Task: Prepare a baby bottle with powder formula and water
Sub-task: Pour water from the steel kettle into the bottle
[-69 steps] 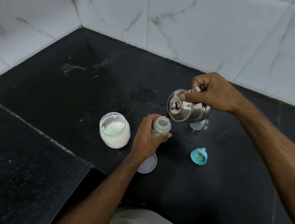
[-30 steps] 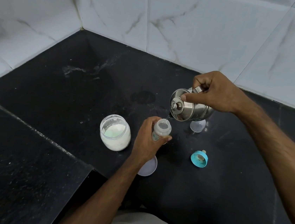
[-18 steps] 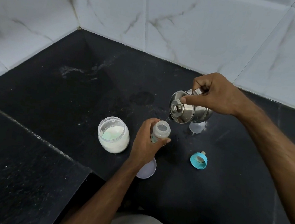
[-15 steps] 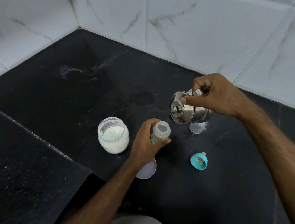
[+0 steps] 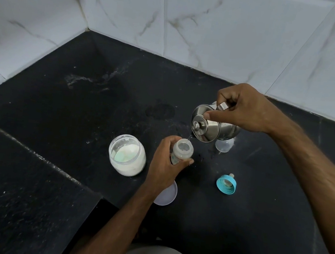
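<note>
My left hand [image 5: 163, 166] grips the small clear baby bottle [image 5: 182, 150], which stands upright on the black counter [image 5: 80, 112] with its mouth uncovered. My right hand [image 5: 246, 108] holds a steel kettle [image 5: 212, 127] by its handle, thumb pressing the lid, tilted to the left above the bottle. A thin stream of water runs from its spout into the bottle's mouth. An open jar of white powder formula [image 5: 127, 154] with a pale green scoop inside stands to the left of the bottle.
The teal bottle collar with its nipple [image 5: 226, 183] lies on the counter to the right. A clear dome cap [image 5: 223, 147] sits under the kettle. The jar's white lid [image 5: 166, 193] lies beneath my left wrist. Marble-tiled walls [image 5: 215, 28] close the corner behind.
The kettle stays tilted and water keeps streaming into the bottle. Both hands hold nearly the same place; only the view shifted slightly.
</note>
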Demonstrator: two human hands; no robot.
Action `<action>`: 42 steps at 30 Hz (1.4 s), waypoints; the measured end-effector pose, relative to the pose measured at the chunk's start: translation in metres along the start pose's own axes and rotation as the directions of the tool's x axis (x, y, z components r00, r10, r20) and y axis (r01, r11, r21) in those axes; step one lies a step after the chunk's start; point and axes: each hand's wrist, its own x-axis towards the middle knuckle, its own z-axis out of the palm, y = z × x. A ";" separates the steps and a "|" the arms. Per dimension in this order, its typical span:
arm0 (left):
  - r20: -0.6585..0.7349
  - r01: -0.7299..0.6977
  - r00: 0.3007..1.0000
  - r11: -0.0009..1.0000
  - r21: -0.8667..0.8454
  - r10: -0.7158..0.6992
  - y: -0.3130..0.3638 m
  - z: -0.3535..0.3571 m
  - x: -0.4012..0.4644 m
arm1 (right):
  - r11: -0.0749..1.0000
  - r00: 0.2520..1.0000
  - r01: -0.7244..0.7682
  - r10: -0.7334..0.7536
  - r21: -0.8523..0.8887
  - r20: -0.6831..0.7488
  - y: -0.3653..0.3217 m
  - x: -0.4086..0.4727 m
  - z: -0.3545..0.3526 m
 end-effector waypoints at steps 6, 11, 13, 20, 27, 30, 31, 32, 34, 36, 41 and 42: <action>0.006 0.006 1.000 1.000 0.003 -0.006 -0.001 0.000 0.000 | 1.000 1.000 0.000 0.000 -0.017 0.010 -0.001 0.002 0.000; 0.003 0.002 1.000 1.000 0.004 -0.002 -0.002 0.000 0.001 | 1.000 1.000 -0.004 0.005 -0.029 0.014 -0.001 0.002 0.000; 0.004 0.006 1.000 1.000 0.003 -0.007 -0.002 0.000 0.001 | 0.999 1.000 -0.001 0.001 -0.034 0.015 -0.002 0.002 0.000; 0.002 -0.005 1.000 1.000 0.009 0.005 -0.002 0.001 0.000 | 1.000 1.000 0.007 -0.007 -0.017 0.010 -0.003 0.002 -0.001; 0.001 -0.007 1.000 1.000 0.003 0.007 -0.002 -0.001 -0.001 | 1.000 1.000 0.021 -0.020 -0.019 0.024 -0.010 0.002 0.002; 0.004 -0.008 1.000 1.000 0.003 0.008 -0.002 -0.001 0.000 | 0.999 0.999 0.019 -0.018 -0.030 0.032 -0.009 0.000 0.004; 0.007 -0.002 1.000 1.000 0.003 0.002 -0.001 -0.001 0.001 | 0.999 0.999 0.020 -0.018 -0.033 0.034 -0.009 0.000 0.003; 0.008 0.004 1.000 1.000 0.003 -0.004 -0.001 0.000 0.001 | 0.999 0.999 0.022 -0.021 -0.034 0.036 -0.009 0.000 0.003; 0.006 0.005 1.000 1.000 0.000 -0.005 0.000 0.000 0.001 | 0.999 0.999 0.026 -0.024 -0.032 0.040 -0.009 0.001 0.004; 0.005 0.007 1.000 1.000 0.000 -0.007 0.000 0.000 0.001 | 0.999 0.999 0.028 -0.027 -0.032 0.041 -0.009 0.002 0.003; 0.031 0.054 0.998 0.999 0.005 -0.054 0.001 0.001 0.002 | 0.998 0.999 0.039 -0.038 -0.041 0.038 -0.010 0.002 0.003; 0.029 0.053 0.998 0.999 0.007 -0.053 0.001 0.001 0.002 | 0.998 0.999 0.038 -0.036 -0.044 0.038 -0.010 0.002 0.003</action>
